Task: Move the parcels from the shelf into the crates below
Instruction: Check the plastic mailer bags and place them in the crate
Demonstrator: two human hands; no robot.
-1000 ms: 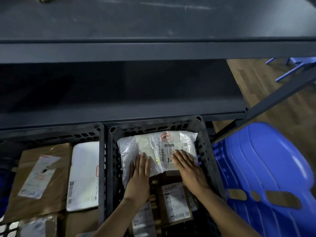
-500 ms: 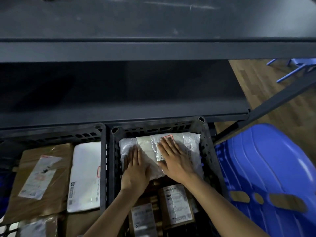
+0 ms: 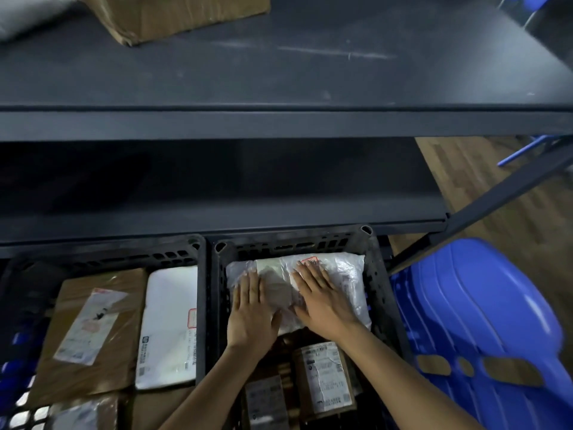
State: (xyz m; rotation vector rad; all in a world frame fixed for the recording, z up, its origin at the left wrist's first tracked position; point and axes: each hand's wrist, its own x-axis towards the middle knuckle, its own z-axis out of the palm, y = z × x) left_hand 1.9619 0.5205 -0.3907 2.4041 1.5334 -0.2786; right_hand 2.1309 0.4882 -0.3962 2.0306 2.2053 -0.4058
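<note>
A clear-plastic wrapped parcel (image 3: 344,274) with a red sticker lies at the far end of the right black crate (image 3: 376,274). My left hand (image 3: 251,311) and my right hand (image 3: 324,301) both press flat on it with straight fingers. Brown labelled parcels (image 3: 325,380) lie nearer me in the same crate. The left black crate (image 3: 198,259) holds a brown parcel (image 3: 90,333) and a white mailer (image 3: 169,324). On the dark shelf (image 3: 310,72) above sit a brown cardboard box (image 3: 173,13) and a grey bag (image 3: 21,13) at the top left.
A blue plastic chair (image 3: 483,321) stands right of the right crate. A dark lower shelf (image 3: 217,193) runs behind the crates, with a slanted metal brace (image 3: 496,197) at the right. Wooden floor (image 3: 511,218) shows beyond.
My right hand slid from the parcel's near right corner onto its middle and stayed there. The view tilted up, bringing the box and bag on the top shelf into sight.
</note>
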